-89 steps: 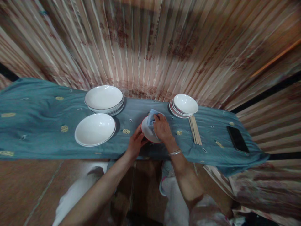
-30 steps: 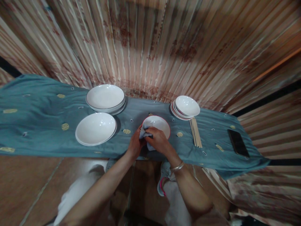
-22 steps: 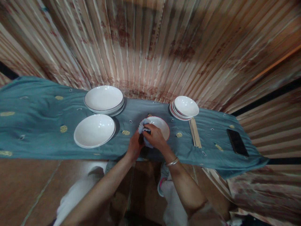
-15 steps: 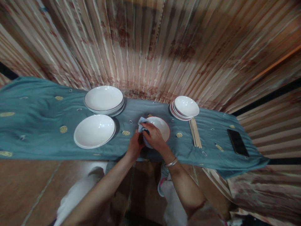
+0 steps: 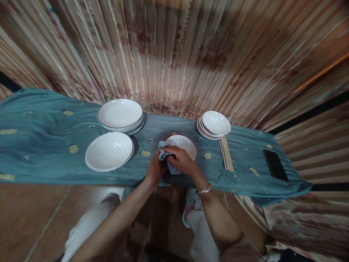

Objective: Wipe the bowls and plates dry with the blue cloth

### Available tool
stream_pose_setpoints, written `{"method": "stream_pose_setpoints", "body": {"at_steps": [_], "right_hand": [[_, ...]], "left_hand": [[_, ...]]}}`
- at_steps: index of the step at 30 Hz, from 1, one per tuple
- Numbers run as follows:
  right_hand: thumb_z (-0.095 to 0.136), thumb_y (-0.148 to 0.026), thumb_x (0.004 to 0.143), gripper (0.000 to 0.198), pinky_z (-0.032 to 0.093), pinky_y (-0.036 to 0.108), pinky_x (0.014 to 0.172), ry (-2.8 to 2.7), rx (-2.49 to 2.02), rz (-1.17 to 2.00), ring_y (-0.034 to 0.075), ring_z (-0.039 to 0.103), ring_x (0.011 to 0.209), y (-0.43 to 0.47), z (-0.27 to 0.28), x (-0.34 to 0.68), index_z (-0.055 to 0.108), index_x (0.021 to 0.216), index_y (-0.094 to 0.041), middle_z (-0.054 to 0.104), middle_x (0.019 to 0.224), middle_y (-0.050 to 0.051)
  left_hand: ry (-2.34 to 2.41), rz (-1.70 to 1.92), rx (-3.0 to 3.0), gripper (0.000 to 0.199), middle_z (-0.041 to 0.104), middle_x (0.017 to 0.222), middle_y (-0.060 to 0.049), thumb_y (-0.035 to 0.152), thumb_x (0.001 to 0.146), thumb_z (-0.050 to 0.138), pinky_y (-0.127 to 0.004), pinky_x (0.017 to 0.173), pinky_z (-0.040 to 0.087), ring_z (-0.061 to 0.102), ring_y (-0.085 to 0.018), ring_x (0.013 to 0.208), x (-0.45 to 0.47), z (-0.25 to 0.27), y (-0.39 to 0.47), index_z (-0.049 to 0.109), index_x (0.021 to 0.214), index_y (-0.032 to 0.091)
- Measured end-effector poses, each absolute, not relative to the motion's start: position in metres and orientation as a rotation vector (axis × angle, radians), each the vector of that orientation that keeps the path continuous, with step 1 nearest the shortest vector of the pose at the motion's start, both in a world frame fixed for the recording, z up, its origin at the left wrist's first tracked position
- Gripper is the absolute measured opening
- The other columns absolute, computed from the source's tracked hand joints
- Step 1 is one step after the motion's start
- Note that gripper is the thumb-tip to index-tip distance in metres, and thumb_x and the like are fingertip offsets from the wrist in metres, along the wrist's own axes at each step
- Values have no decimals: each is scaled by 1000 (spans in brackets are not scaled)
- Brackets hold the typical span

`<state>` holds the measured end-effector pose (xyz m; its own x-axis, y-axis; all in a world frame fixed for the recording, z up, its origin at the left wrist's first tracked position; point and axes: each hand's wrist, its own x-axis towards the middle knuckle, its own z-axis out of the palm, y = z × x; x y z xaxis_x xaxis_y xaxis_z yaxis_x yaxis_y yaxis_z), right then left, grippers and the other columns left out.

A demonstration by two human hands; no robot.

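A white bowl with a red rim point(image 5: 187, 143) is at the table's front middle. My left hand point(image 5: 156, 168) is closed at its left side, gripping the edge, with the fingertips partly hidden. A light blue cloth point(image 5: 163, 150) is bunched in my closed right hand point(image 5: 181, 160) and laps over the bowl's left rim. Part of the cloth hangs below the right hand, in front of the bowl. The bowl's near side is hidden by my hands and the cloth.
To the left stand a stack of large white plates point(image 5: 120, 113) and, nearer, shallow white dishes point(image 5: 109, 152). Small bowls point(image 5: 216, 123) are stacked at the right, with wooden chopsticks point(image 5: 226, 154) in front. A black phone point(image 5: 275, 165) lies on the green tablecloth point(image 5: 46, 145).
My right hand has shifted slightly right and down with the cloth. The cloth is folded differently, with more of it showing below the hand. My left hand stays at the bowl's left side.
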<state>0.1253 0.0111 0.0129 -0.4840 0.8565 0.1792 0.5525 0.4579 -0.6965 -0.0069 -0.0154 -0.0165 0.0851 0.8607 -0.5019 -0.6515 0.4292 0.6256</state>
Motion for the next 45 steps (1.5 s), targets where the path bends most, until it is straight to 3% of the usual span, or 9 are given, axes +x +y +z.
{"method": "stream_pose_setpoints", "body": {"at_steps": [4,10,15,23,33,39,45], "right_hand": [[47,-8,82,51,42,40,111,-2169,-1256,674,22,58,124,19,3,121,62,130,-18,64,132,11],[45,-11,85,48,40,39,112,-2046,-1428,551,22,57,124,35,-9,117,61,130,-17,64,131,11],[45,-12,85,47,43,39,109,-1999,-1637,477,24,59,121,43,-6,120,59,130,-13,65,129,14],[41,-13,90,42,47,37,99,-1977,-1971,279,28,65,110,39,9,144,58,128,-5,68,120,21],[44,-16,95,26,52,35,84,-2138,-2122,-2,25,69,94,18,18,168,69,102,-13,73,102,17],[45,-19,96,26,51,33,80,-2397,-2142,37,26,70,93,4,26,168,71,96,-15,74,97,16],[44,-16,95,26,49,35,92,-2505,-1960,408,25,68,101,0,26,154,70,102,-14,73,105,15]], "left_hand": [[948,1159,311,32,71,111,-9,41,89,59,-38,87,56,63,-27,113,-8,-21,-17,64,112,20],[968,1155,391,44,68,120,-7,32,77,73,-32,76,58,64,-25,108,-10,-23,-17,64,120,24],[938,1150,425,54,61,135,-8,30,77,73,-34,77,60,58,-29,121,-10,-16,-18,61,130,25],[914,1160,501,56,61,136,-7,36,72,77,-44,90,58,51,-32,129,-10,-15,-19,64,126,26],[909,1179,498,56,64,127,-7,36,69,80,-46,87,59,52,-33,125,-9,-17,-18,65,122,25],[907,1184,491,59,65,124,-8,35,67,82,-46,86,59,54,-32,121,-9,-18,-17,65,122,24],[911,1187,492,53,65,127,-7,34,69,80,-41,82,60,59,-29,116,-9,-17,-18,67,120,24]]}}
